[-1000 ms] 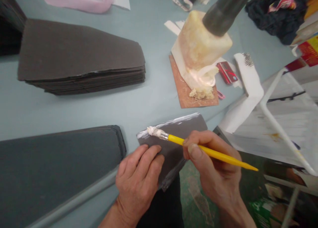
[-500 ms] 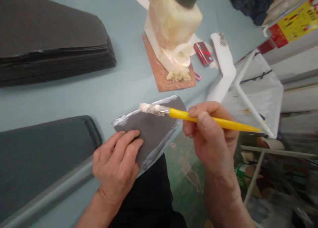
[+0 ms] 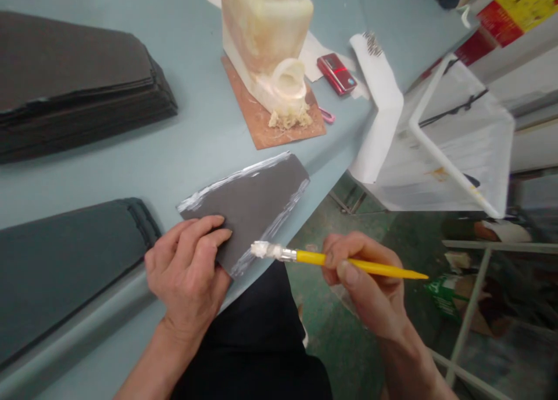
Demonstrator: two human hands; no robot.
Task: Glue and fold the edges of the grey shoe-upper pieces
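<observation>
A dark grey sheet [image 3: 255, 196] with white glue smeared along its far and near long edges lies at the table's edge. On its left end rest the curled fingers of my left hand [image 3: 189, 263], holding it; the thumb is mostly hidden. My right hand [image 3: 364, 272] is closed around the yellow handle of a glue brush [image 3: 314, 258]. White glue coats the bristles, which are over the sheet's near glued edge; whether they touch it I cannot tell. Beyond the sheet, a yellowed plastic glue container [image 3: 268, 39] stands on a brown board [image 3: 261, 135], with dried glue at its spout.
Two stacks of dark sheets, one at the far left [image 3: 78, 68] and one nearer [image 3: 65, 260], lie on the blue-grey table [image 3: 196, 156]. Right of the container are a red box [image 3: 336, 74] and a bent white strip [image 3: 383, 109]. A white bin [image 3: 466, 150] stands beyond the table edge.
The brush in my right hand has moved from the sheet's far edge to its near edge. My left hand stays on the sheet. The view has shifted slightly.
</observation>
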